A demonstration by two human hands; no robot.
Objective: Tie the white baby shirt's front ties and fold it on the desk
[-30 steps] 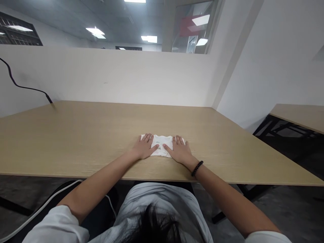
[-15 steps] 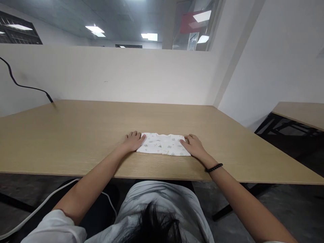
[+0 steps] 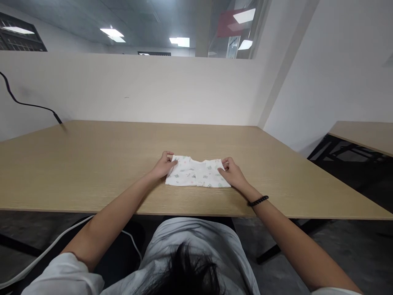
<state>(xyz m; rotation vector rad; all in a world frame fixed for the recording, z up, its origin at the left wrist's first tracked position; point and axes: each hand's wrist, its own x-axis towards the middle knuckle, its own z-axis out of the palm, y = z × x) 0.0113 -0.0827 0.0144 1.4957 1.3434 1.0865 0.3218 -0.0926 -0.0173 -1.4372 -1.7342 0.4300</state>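
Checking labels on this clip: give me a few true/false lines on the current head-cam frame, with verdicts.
1. The left hand is at the far left corner of the white printed cloth. True.
2. The cloth lies on a light wood desk. True.
3. The right hand holds a pair of scissors. False: it holds no tool and is at the cloth's far right corner.
4. The black beaded bracelet is on the left wrist. False: it is on the right wrist.
5. A black cable runs across the wall behind the desk. True.
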